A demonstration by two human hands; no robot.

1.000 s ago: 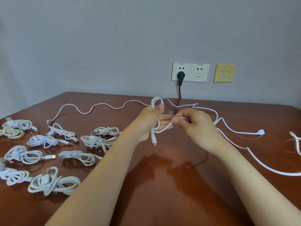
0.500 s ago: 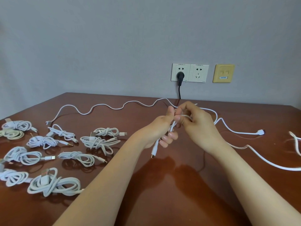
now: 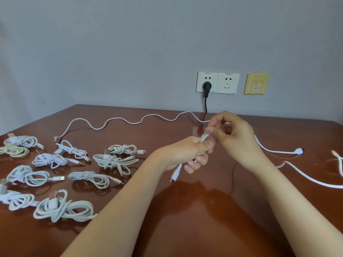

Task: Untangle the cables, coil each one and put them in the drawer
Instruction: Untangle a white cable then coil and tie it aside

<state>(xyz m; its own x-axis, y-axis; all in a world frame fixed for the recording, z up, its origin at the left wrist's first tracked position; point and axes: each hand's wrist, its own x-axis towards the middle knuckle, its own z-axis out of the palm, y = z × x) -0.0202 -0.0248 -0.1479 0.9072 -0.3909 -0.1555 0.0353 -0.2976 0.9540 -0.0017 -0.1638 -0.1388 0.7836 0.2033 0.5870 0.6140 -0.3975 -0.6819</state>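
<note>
My left hand [image 3: 187,154] grips a small coil of white cable [image 3: 204,138] above the brown table [image 3: 185,219]; the cable's plug end [image 3: 175,174] hangs below my fingers. My right hand [image 3: 235,138] pinches the same cable just above my left thumb. The rest of that cable [image 3: 300,175] trails off to the right across the table. A second long white cable [image 3: 118,122] snakes along the back of the table. Several coiled white cables [image 3: 113,160] lie in rows at the left.
A double wall socket [image 3: 217,82] with a black plug [image 3: 207,88] and a yellow wall plate [image 3: 257,83] sit on the grey wall behind. Another white cable end [image 3: 338,160] lies at the far right edge. No drawer is in view.
The open loop held over my left fingers has been drawn into a tight coil in my left hand. My right hand has risen and moved left, closer to the coil.
</note>
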